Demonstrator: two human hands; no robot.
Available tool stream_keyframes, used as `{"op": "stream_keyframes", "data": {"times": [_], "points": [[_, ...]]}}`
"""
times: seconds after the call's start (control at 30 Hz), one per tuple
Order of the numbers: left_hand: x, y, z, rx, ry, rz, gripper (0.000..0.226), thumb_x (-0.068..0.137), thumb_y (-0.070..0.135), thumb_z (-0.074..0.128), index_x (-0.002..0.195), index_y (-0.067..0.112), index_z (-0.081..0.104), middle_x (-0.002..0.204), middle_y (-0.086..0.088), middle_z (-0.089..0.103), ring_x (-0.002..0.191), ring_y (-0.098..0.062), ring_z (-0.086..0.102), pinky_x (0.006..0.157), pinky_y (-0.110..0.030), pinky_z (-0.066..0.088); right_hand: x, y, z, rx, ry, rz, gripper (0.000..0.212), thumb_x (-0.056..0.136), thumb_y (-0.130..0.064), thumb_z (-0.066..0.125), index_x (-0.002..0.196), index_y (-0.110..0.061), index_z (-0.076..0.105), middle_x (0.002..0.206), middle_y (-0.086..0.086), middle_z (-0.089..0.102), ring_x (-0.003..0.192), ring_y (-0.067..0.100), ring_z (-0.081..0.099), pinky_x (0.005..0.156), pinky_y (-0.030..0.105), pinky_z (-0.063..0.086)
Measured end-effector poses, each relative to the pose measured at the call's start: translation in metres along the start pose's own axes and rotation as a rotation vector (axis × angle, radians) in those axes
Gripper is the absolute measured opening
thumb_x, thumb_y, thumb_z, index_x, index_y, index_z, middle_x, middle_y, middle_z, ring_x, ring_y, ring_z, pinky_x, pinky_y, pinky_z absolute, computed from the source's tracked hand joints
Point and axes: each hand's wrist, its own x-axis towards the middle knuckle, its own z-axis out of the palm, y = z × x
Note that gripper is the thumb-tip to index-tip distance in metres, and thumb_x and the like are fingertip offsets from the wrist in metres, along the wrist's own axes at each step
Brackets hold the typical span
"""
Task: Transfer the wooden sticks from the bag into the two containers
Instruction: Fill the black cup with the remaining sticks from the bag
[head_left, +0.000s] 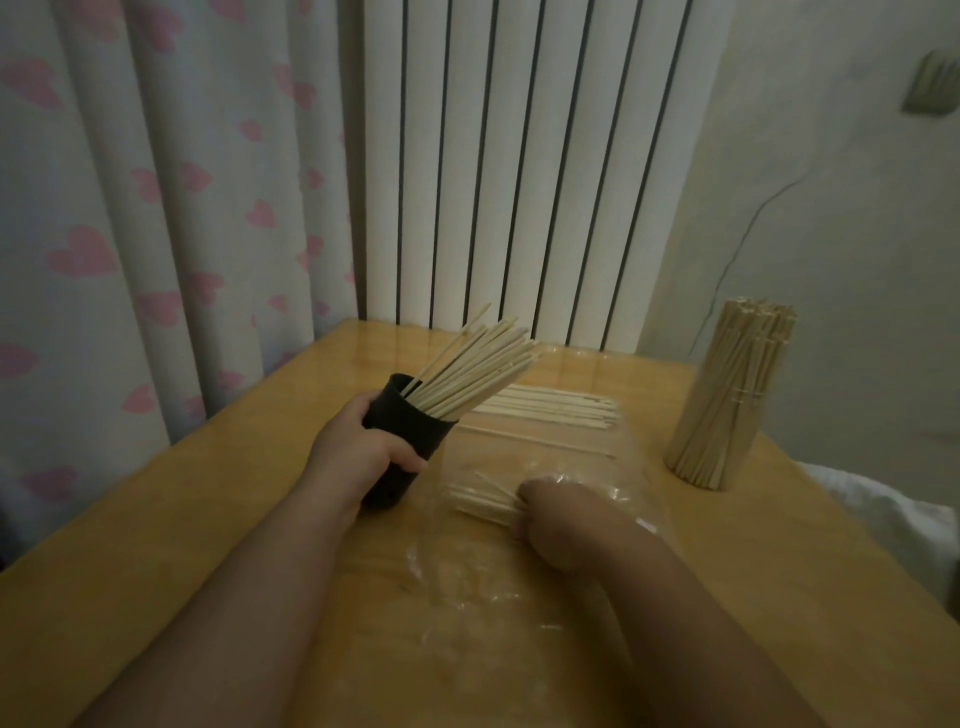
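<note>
Loading of the black cup (410, 441) is the step in hand, judging from the head view. The left hand (363, 447) wraps fingers and thumb round the cup's wall and tips its mouth rightward, with a fan of wooden sticks (467, 374) leaning out of it. The right hand (550, 514) is inside the clear plastic bag (519, 582), which lies flat on the wooden table (208, 519). Its fingers look curled round a small bunch of sticks (483, 501) that juts out left of the knuckles, though the film blurs the grip. More loose sticks (550, 410) lie in the bag beyond the fingertips. Well right of that hand stands a packed bundle (727, 400), its holder too faint to make out. Next, the bunch likely has to be drawn out of the bag and fed ends-first into the tilted cup.
</note>
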Motion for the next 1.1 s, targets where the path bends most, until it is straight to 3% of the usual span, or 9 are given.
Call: {"op": "stream_keyframes", "data": {"times": [0.23,0.37,0.47,0.63,0.73,0.87,0.97,1.1], "points": [[0.003,-0.002,0.002,0.053,-0.027,0.024,0.083,0.060,-0.009,0.078,0.128,0.033,0.057,0.115,-0.001,0.064,0.102,-0.028,0.058,0.080,-0.045,0.054,-0.014,-0.005,-0.002,-0.123,0.051,-0.053,0.037,0.101,-0.016,0.040,0.137,-0.012,0.048,0.150,0.014,0.044,0.135,0.033,0.044,0.111,0.045,0.034],[0.004,-0.002,0.002,0.042,-0.027,0.027,0.082,0.059,-0.009,0.078,0.127,0.033,0.057,0.115,0.000,0.064,0.100,-0.025,0.057,0.069,-0.036,0.048,-0.020,-0.006,-0.012,-0.106,0.130,-0.077,0.025,0.099,-0.020,0.048,0.123,-0.022,0.055,0.130,0.007,0.060,0.121,0.028,0.056,0.096,0.036,0.044],[0.003,-0.002,0.003,0.041,-0.030,0.028,0.083,0.060,-0.009,0.078,0.130,0.032,0.057,0.116,0.000,0.064,0.100,-0.024,0.057,0.066,-0.033,0.046,-0.022,-0.009,-0.019,-0.044,0.126,-0.117,0.006,0.096,-0.027,0.056,0.101,-0.027,0.052,0.114,0.003,0.064,0.109,0.026,0.060,0.083,0.034,0.045],[0.004,-0.002,0.002,0.057,-0.038,0.025,0.083,0.059,-0.009,0.078,0.129,0.031,0.058,0.116,-0.002,0.065,0.101,-0.027,0.059,0.068,-0.036,0.049,-0.027,-0.016,-0.026,0.036,0.202,-0.123,0.028,0.092,-0.054,0.060,0.091,-0.026,0.055,0.095,-0.003,0.061,0.092,0.021,0.057,0.074,0.034,0.045],[0.006,-0.003,0.000,0.031,-0.035,0.004,0.085,0.054,-0.009,0.079,0.125,0.034,0.059,0.115,-0.004,0.065,0.102,-0.033,0.061,0.077,-0.048,0.057,-0.032,-0.019,-0.034,-0.011,0.234,-0.098,0.035,0.085,-0.060,0.066,0.080,-0.027,0.055,0.080,-0.006,0.056,0.080,0.017,0.055,0.067,0.033,0.045],[0.007,-0.003,-0.001,0.029,-0.035,0.003,0.084,0.059,-0.008,0.078,0.130,0.032,0.056,0.119,-0.003,0.063,0.105,-0.031,0.059,0.084,-0.051,0.056,-0.042,-0.023,-0.044,-0.074,0.248,-0.088,0.038,0.080,-0.061,0.070,0.075,-0.027,0.053,0.079,-0.005,0.058,0.077,0.017,0.055,0.062,0.032,0.044],[0.007,-0.003,0.000,0.023,-0.031,0.005,0.084,0.060,-0.009,0.078,0.130,0.032,0.056,0.118,-0.002,0.063,0.105,-0.031,0.058,0.086,-0.051,0.055,-0.051,-0.026,-0.051,-0.151,0.404,-0.144,0.035,0.087,-0.061,0.061,0.080,-0.027,0.055,0.074,-0.008,0.055,0.071,0.013,0.052,0.060,0.030,0.042],[0.006,-0.002,0.001,0.017,-0.047,0.015,0.083,0.060,-0.011,0.076,0.128,0.033,0.057,0.117,-0.002,0.062,0.100,-0.028,0.057,0.070,-0.038,0.050,-0.058,-0.026,-0.056,-0.186,0.686,-0.196,0.032,0.094,-0.052,0.049,0.073,-0.028,0.046,0.062,-0.009,0.045,0.060,0.015,0.047,0.052,0.028,0.030]]}}
